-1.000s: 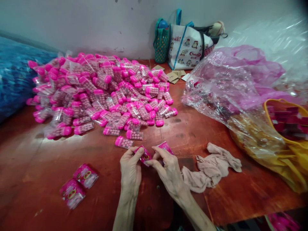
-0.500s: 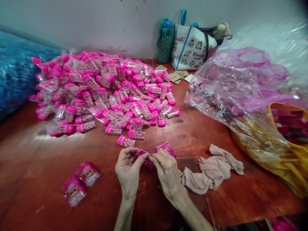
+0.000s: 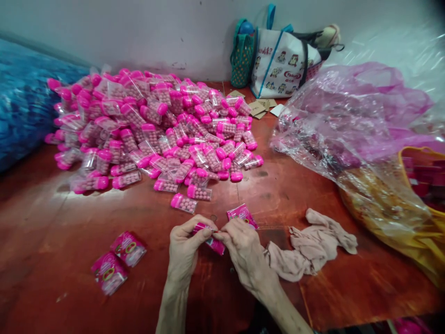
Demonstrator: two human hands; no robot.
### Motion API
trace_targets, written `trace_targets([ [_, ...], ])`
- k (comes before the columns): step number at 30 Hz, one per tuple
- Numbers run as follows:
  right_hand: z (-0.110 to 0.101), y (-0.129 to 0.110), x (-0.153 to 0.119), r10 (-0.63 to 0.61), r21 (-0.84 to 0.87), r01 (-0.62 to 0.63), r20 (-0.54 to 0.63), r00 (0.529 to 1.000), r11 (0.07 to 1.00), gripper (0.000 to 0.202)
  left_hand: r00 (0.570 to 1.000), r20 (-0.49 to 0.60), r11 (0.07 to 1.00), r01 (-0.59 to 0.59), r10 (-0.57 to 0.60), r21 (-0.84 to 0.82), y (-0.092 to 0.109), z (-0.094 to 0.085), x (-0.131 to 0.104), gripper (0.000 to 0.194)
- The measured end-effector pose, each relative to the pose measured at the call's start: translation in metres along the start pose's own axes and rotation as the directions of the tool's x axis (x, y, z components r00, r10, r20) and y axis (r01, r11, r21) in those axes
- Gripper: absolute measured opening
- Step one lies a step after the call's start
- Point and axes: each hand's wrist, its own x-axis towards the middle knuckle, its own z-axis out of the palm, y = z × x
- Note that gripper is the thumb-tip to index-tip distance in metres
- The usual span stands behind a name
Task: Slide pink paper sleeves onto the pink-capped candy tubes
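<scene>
My left hand (image 3: 183, 248) and my right hand (image 3: 245, 257) meet above the table's near middle, thumbs and fingers pinched on a small pink printed wrapper (image 3: 216, 246). Parts of it are hidden behind my fingers. Just beyond the right hand lies another pink wrapper (image 3: 241, 215), partly covered by the knuckles. To the left, two pink printed wrappers or stacks of them (image 3: 109, 273) lie flat, one overlapping the other. Closest in front of my hands is a clear pink-capped bottle of pink balls (image 3: 184, 203), lying on its side.
A large heap of similar bottles (image 3: 149, 134) covers the back left, beside a blue bag (image 3: 31, 102). A crumpled beige cloth (image 3: 313, 250) lies right of my hands. Clear and pink plastic (image 3: 347, 120) and a yellow bag (image 3: 392, 236) fill the right. A white tote (image 3: 278, 65) stands behind.
The wrapper between my hands has turned and more of it shows below the fingers. My hands stay close together. The whole view has shifted slightly.
</scene>
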Motion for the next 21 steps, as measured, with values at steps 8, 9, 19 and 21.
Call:
trace_targets([
  [8, -0.004, -0.007, -0.001, 0.191, 0.374, -0.119, -0.162, 0.968, 0.92, 0.01, 0.951, -0.301, 0.968, -0.012, -0.066, -0.25, -0.014, -0.005, 0.009, 0.018],
  [9, -0.003, -0.008, 0.0, 0.16, 0.4, -0.083, -0.161, 0.974, 0.913, 0.009, 0.948, -0.311, 0.964, -0.012, -0.073, -0.265, -0.014, -0.005, 0.009, 0.019],
  [19, 0.007, -0.014, -0.001, 0.016, 0.355, 0.009, -0.066, 0.998, 0.935, 0.02, 0.97, -0.165, 0.91, 0.1, -0.18, -0.401, -0.016, 0.002, 0.002, 0.016],
  [21, 0.006, -0.015, -0.003, -0.03, 0.336, 0.054, -0.075, 0.997, 0.94, 0.022, 0.972, -0.138, 0.899, 0.115, -0.189, -0.422, -0.017, 0.001, 0.002, 0.016],
])
